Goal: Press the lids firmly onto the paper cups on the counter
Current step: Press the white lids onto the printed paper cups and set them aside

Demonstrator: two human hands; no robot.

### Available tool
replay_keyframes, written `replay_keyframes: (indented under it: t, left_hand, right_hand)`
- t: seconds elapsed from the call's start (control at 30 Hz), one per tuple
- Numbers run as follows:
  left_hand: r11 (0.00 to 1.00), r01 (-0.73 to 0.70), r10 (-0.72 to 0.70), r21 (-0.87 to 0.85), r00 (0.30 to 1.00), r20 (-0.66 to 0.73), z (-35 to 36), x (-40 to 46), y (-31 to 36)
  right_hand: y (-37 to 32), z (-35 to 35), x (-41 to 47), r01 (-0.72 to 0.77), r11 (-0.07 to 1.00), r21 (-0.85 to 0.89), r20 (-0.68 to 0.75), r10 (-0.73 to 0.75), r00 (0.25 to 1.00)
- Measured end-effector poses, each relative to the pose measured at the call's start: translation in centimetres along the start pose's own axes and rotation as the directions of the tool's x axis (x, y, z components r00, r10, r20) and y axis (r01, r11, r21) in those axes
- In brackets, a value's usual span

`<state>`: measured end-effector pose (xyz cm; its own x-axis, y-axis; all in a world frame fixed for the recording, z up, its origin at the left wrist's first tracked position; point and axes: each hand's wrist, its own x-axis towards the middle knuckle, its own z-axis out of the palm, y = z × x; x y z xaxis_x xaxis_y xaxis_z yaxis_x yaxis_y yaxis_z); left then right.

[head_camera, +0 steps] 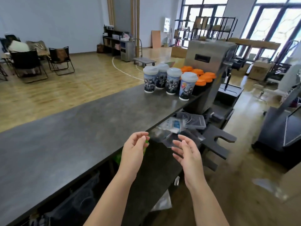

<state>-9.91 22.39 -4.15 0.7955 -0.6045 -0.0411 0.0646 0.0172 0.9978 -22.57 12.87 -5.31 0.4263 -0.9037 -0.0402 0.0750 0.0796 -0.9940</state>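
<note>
Several printed paper cups (171,80) with white lids stand grouped at the far end of the dark grey counter (78,131); the nearest one (187,86) is closest to the counter's right edge. Behind them are dark cups with orange lids (202,77). My left hand (134,150) and my right hand (187,152) hover just off the counter's near edge, palms facing each other, fingers relaxed and holding nothing. Both hands are far from the cups.
A steel machine (210,62) stands right of the cups. Under the counter edge a shelf holds a clear plastic box (193,122) and plastic bags. A black stand (218,144) sits on the floor to the right. Folding chairs (60,60) are far left.
</note>
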Motion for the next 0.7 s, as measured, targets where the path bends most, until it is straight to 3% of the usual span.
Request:
replay_keyframes:
  t: [0.3,0.5,0.7]
  left_hand:
    - [0.994,-0.072,0.061,-0.077,0.990,-0.130,3.6,16.4,0.3]
    - [0.975,-0.051,0.010,-0.217,0.982,-0.188,7.0,27.7,4.0]
    - [0.986,-0.014,-0.024,-0.165,0.974,-0.227,11.0,36.5,7.0]
  right_hand:
    - [-0.7,3.8,16.8,0.028,0.999,-0.045,0.130,-0.022,0.991]
    - [-3.5,8.4,28.0,0.024,0.999,-0.041,0.264,-0.012,0.964]
    - [-5.3,12.8,38.5,-0.060,0.998,-0.022,0.331,0.064,0.942]
